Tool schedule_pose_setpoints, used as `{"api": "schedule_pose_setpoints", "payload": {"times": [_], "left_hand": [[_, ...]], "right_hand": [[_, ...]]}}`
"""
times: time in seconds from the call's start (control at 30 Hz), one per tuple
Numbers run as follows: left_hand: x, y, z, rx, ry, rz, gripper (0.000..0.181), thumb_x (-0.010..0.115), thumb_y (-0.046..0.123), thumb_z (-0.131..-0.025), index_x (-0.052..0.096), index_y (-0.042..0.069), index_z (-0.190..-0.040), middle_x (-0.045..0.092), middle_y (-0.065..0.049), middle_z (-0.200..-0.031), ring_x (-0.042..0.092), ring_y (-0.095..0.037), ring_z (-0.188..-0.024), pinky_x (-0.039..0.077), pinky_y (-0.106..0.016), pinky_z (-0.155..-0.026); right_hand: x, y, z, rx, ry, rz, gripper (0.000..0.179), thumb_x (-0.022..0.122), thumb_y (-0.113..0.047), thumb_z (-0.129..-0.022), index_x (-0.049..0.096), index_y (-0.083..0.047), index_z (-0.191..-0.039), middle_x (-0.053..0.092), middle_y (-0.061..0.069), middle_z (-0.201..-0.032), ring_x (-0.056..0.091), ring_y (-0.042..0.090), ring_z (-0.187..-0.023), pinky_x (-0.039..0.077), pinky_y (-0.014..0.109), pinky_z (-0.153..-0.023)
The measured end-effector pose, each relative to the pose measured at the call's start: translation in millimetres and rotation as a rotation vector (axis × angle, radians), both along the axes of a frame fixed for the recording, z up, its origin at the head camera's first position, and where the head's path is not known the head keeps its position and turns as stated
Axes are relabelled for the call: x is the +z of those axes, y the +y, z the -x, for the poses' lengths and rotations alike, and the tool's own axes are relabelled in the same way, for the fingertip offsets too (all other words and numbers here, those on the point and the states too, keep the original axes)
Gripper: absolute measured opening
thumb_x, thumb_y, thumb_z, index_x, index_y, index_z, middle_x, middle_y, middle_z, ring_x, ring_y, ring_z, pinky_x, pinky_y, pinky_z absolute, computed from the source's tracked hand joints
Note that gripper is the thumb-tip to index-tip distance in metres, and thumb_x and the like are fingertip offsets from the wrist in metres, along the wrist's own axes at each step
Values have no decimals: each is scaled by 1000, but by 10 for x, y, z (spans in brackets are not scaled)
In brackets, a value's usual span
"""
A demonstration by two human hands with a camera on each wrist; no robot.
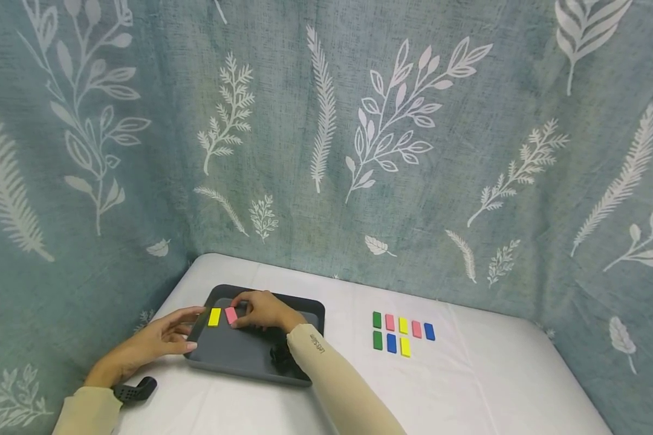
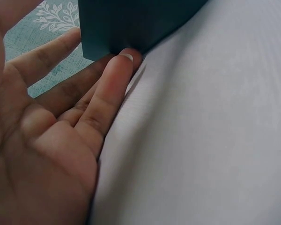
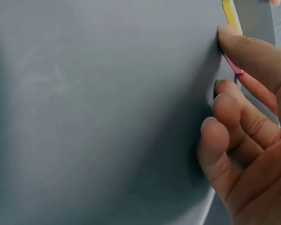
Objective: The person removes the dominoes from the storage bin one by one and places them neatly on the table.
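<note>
My right hand [image 1: 265,310] pinches a pink rectangular block [image 1: 231,315] between thumb and finger, inside a dark grey tray [image 1: 234,361]. In the right wrist view, only a sliver of the pink block [image 3: 234,65] shows behind the thumb, with the other fingers bent beneath. A yellow block [image 1: 214,317] lies in the tray just left of the pink one. At the tray's left side, my left hand [image 1: 151,341] has its fingers spread and touches the outer wall. The left wrist view shows those fingertips against the tray wall [image 2: 131,23].
Right of the tray, two rows of blocks lie on the white table [image 1: 500,374]: green [image 1: 377,320], pink [image 1: 389,322], yellow [image 1: 402,326] and blue [image 1: 429,331] among them. A leaf-patterned curtain [image 1: 305,151] hangs behind the table and along both sides.
</note>
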State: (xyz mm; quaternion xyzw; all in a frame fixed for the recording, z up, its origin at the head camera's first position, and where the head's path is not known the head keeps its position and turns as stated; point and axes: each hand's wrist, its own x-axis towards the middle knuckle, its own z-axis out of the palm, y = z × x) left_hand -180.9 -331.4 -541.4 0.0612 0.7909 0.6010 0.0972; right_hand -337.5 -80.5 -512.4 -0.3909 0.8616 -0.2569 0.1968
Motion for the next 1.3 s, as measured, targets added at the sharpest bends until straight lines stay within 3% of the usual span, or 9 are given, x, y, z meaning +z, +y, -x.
{"api": "schedule_pose_setpoints", "payload": {"times": [0.2,0.47,0.9,1.3], "left_hand": [[14,4,17,18,-25,4,79,77,23,-94,35,16,-160,49,-20,-145,51,-33,-126,48,-41,-95],[45,18,22,28,-25,15,80,78,25,-93,35,15,-160,50,-20,-145,53,-32,-125,47,-42,-95],[27,24,1,18,-34,21,80,76,25,-95,32,18,-161,40,-20,-155,45,-36,-132,47,-48,-98],[19,41,-1,13,-33,21,80,76,25,-95,31,17,-161,37,-21,-156,44,-37,-132,47,-47,-97]], "right_hand": [[9,41,3,20,14,15,41,85,-33,-87,69,-17,-122,64,-7,-68,52,9,-46,47,25,-45],[111,131,-3,18,33,25,41,83,-33,-89,69,-14,-123,67,-9,-70,57,8,-51,50,25,-48],[385,519,-36,9,152,47,47,84,-40,-86,69,-14,-122,65,-11,-77,57,4,-64,47,20,-62],[504,902,-87,-3,270,43,49,80,-44,-90,67,-16,-129,65,-15,-78,59,0,-67,48,20,-67]]}}
